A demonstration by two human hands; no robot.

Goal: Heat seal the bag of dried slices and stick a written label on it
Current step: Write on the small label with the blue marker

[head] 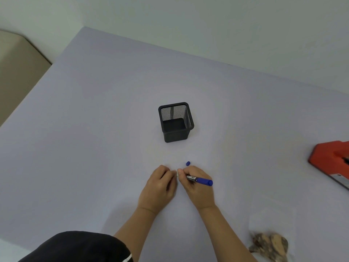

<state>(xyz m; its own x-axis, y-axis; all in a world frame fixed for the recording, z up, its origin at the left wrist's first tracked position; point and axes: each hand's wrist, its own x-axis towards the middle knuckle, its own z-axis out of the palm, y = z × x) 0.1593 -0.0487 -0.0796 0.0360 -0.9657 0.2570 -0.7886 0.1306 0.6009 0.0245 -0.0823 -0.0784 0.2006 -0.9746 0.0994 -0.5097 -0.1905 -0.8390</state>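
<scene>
My right hand grips a blue marker in a writing hold, its tip down at a small white label that barely shows between my two hands. My left hand rests with curled fingers pinching the label's left edge against the table. The marker's blue cap lies loose just beyond my right hand. A clear bag of brown dried slices lies flat at the near right. The orange heat sealer sits at the right edge, partly out of frame.
A black mesh pen holder stands empty on the lavender table beyond my hands. A white wall runs along the table's far edge. A beige surface lies past the left edge. My black sleeve is at the bottom left.
</scene>
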